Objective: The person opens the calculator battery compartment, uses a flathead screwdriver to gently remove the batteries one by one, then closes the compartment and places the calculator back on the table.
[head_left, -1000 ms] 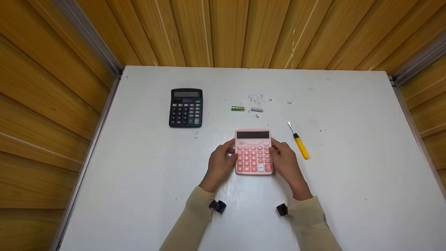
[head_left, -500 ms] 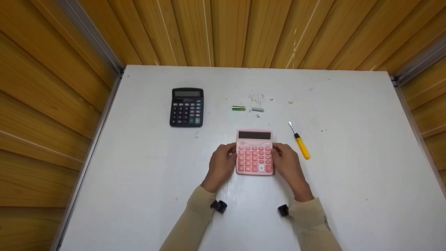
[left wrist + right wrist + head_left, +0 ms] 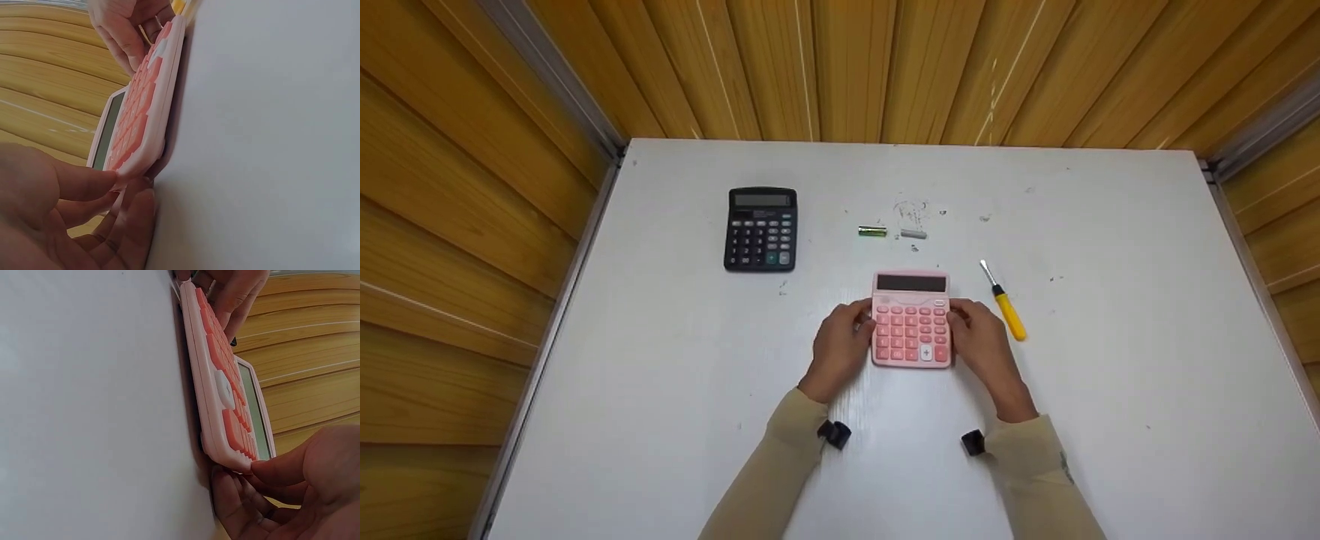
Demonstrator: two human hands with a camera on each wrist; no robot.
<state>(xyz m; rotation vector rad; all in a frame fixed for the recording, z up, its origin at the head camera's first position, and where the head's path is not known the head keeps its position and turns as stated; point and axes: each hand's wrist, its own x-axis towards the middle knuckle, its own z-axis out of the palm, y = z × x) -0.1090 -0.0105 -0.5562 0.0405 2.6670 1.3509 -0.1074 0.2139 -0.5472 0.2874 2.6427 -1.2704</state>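
Observation:
A pink calculator [image 3: 911, 319] with a dark display lies face up, close over the white table in front of the person. My left hand [image 3: 840, 341] grips its left edge, thumb on the rim and fingers under the side. On the opposite edge my right hand [image 3: 984, 345] holds it the same way. Both wrist views show the pink calculator [image 3: 138, 107] between thumb and fingers, a narrow shadow below it. Its underside is hidden.
A black calculator [image 3: 761, 229] lies at the back left. Behind the pink one are a green battery [image 3: 873, 232] and a grey battery-like cylinder [image 3: 913, 234]. A yellow-handled screwdriver [image 3: 1008, 311] lies right of the right hand. Wood-panel walls [image 3: 847, 67] border the table [image 3: 645, 337].
Both hands have shifted the pink calculator slightly to the right and a little toward the back. Their grip stays on its two sides. The other objects have stayed in place.

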